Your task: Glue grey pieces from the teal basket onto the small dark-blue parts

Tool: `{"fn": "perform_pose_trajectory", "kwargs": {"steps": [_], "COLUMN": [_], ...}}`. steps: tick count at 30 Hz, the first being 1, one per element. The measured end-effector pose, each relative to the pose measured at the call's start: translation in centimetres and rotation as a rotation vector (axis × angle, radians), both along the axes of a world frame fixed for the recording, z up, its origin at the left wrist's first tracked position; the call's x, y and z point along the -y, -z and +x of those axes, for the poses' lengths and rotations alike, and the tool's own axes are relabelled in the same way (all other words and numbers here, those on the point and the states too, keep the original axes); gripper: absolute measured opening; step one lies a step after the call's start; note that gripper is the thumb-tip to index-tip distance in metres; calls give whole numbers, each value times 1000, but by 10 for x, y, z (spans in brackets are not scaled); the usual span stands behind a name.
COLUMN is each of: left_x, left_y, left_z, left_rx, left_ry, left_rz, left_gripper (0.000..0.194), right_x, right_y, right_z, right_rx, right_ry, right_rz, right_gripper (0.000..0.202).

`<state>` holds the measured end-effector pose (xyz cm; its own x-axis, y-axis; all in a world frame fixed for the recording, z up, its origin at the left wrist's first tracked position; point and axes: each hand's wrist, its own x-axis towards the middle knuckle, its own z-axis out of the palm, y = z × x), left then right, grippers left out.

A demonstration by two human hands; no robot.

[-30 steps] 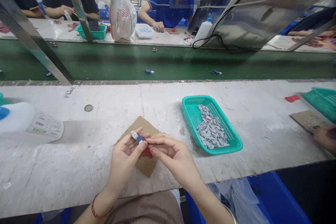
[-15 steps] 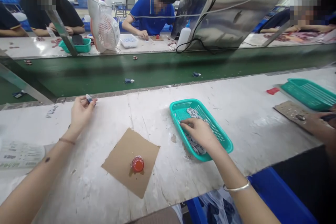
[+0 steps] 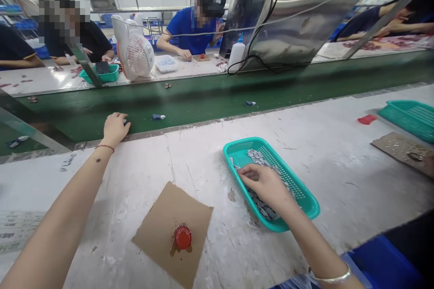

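Observation:
My left hand (image 3: 115, 127) reaches over the near edge of the green belt (image 3: 200, 107). Its fingers are bent round a small pale piece (image 3: 125, 122), mostly hidden. My right hand (image 3: 262, 185) is inside the teal basket (image 3: 307, 203), fingertips pinched near its left wall; what they hold, if anything, is too small to tell. Grey flat pieces (image 3: 264, 209) lie in the basket under and around that hand. Left of the basket, a red cap (image 3: 183, 236) sits on a brown cardboard square (image 3: 162, 230).
Small dark pieces (image 3: 158, 117) lie on the belt. A metal post (image 3: 37, 126) slants at the left. Across the belt stand a white bottle (image 3: 236, 54), a fan (image 3: 135, 54) and several people. At right are another teal basket (image 3: 410, 117) and cardboard (image 3: 403, 149).
My left hand has moved forward from the table onto the belt's edge, with the small piece. My right hand stays in the basket. The view has shifted, and pieces on the belt appear further left.

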<state>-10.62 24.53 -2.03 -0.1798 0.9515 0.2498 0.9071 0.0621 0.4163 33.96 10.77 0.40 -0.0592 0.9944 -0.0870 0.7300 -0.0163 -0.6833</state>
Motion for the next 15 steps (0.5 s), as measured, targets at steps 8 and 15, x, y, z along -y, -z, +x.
{"fn": "perform_pose_trajectory", "kwargs": {"steps": [8,15], "left_x": [-22,2], "left_y": [4,2], "left_z": [54,58], "left_rx": [94,486], "left_ry": [282,57], "left_rz": [-31,18], "left_gripper": [35,20], "right_x": [16,29], "right_y": [-8,-6], "right_z": [0,3], "right_rx": [-319,-255], "right_ry": [93,123], "right_rz": [-78,-77], "right_gripper": [27,34]}}
